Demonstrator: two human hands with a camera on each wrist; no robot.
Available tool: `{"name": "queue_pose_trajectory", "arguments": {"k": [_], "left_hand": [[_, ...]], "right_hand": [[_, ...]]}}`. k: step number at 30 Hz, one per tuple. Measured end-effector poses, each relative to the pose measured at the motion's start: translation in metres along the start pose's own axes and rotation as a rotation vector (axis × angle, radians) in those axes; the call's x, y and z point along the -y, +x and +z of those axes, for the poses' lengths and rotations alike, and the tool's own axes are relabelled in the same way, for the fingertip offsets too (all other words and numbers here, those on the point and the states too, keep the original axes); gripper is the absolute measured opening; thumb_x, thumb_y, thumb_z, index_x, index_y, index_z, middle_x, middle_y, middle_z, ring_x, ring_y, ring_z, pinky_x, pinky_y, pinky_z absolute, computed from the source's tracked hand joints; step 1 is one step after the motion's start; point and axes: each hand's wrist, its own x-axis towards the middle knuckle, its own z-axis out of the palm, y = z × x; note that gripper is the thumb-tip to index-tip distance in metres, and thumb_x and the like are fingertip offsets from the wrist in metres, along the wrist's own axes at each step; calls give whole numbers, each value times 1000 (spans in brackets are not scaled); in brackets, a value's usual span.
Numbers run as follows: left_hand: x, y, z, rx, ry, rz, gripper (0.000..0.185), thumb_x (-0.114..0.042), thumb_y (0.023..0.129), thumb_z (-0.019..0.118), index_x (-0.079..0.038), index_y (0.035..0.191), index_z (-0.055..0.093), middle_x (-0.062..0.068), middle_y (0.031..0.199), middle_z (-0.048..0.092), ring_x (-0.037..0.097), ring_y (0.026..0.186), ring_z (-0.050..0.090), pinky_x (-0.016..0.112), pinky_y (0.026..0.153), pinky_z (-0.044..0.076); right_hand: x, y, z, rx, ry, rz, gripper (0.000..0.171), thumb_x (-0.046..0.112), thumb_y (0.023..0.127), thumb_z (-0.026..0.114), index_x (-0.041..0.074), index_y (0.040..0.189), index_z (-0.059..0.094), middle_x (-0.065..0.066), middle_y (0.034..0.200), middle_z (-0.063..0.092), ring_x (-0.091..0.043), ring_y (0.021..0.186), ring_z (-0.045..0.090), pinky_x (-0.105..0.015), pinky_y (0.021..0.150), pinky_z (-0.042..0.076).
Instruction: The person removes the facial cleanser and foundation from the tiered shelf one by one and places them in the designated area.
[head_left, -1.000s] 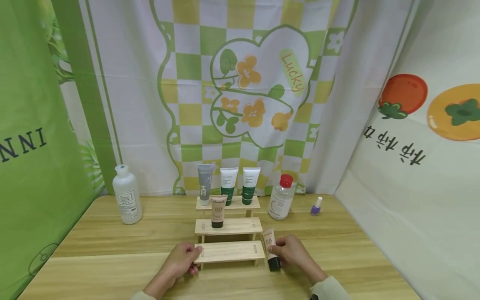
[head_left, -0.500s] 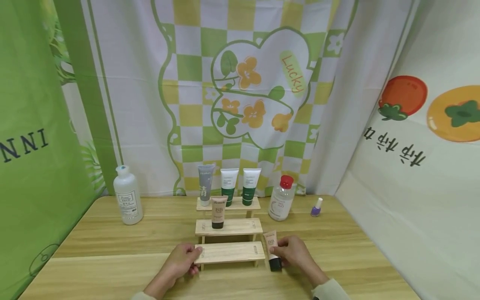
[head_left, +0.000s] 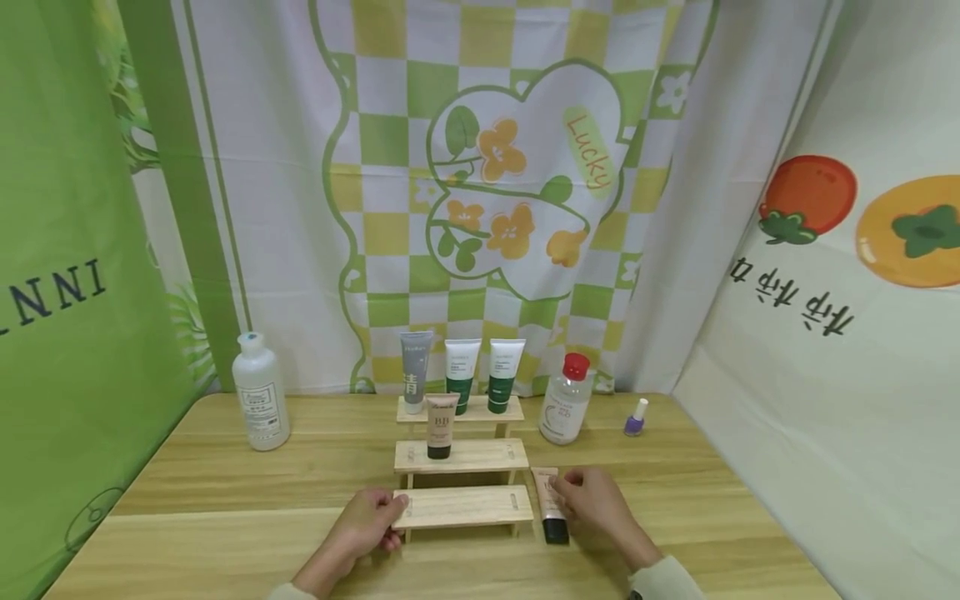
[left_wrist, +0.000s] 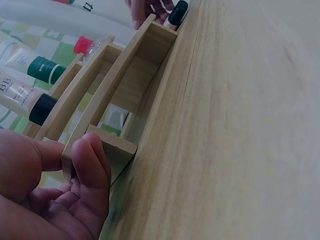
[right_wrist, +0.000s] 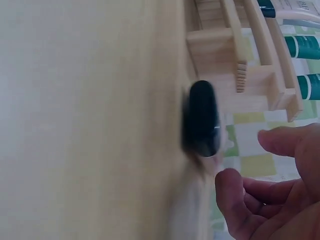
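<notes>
BB tube (head_left: 552, 506) beside right grip (head_left: 592, 500) (untouched).

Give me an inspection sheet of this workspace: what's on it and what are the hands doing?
Surface: wooden table, light grain.
Job's things: three-step wooden rack; BB tube standing cap-down beside its lowest step.
Clutter: white bottle, red-capped bottle, purple nail polish; another BB tube on the middle step, three tubes on the top step.
Grippers: left hand grips the lowest step's left end; right hand at the BB tube, grip unclear.
Cables: nothing seen.
Surroundings: printed cloth backdrops.
</notes>
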Motion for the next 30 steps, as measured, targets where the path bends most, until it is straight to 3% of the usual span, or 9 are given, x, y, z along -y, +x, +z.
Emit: {"name": "queue_pose_trajectory", "arguments": {"k": [5, 11, 15, 19, 24, 30], "left_hand": [[0, 0, 1, 0, -7, -8, 32, -28, 101, 55, -3, 81, 54, 6, 70, 61, 12, 55, 59, 24, 52, 52], [-2, 0, 1, 9, -13, 2, 32, -28, 100, 55, -2, 80, 54, 6, 69, 60, 12, 54, 59, 24, 52, 52], [-2, 1, 1, 8, -16, 13, 32, -26, 100, 55, -3, 78, 54, 6, 68, 60, 10, 53, 58, 23, 51, 52], [0, 2, 0, 2, -8, 17, 33, -26, 100, 55, -2, 78, 56, 5, 67, 61, 10, 53, 59, 24, 51, 52], [0, 3, 1, 9, -19, 22, 33, -25, 100, 55, -1, 78, 57, 5, 67, 61, 10, 53, 59, 24, 51, 52], [0, 2, 1, 5, -10, 25, 33, -25, 100, 55, -1, 77, 56, 4, 66, 60, 10, 52, 58, 24, 50, 51]], "right_hand": [[18, 5, -6, -141, -86, -110, 29, 24, 92, 66, -3, 102, 70, -5, 81, 68, -14, 70, 59, -31, 61, 51], [50, 2, -4, -220, 29, -246, 27, 17, 91, 69, 0, 111, 65, -3, 83, 65, -13, 73, 59, -24, 61, 51], [68, 2, 4, -155, 119, -410, 28, 15, 90, 71, 2, 114, 63, -5, 91, 66, -18, 83, 63, -24, 68, 55], [85, 7, 17, -24, 191, -522, 37, 19, 92, 70, 1, 122, 58, -11, 103, 66, -28, 95, 65, -35, 77, 58], [106, 11, 32, 87, 261, -555, 45, 19, 94, 68, -2, 130, 52, -16, 113, 63, -34, 105, 62, -47, 86, 55], [122, 14, 49, 151, 278, -545, 49, 20, 94, 67, -5, 132, 50, -21, 117, 61, -35, 106, 62, -36, 86, 57]]}}
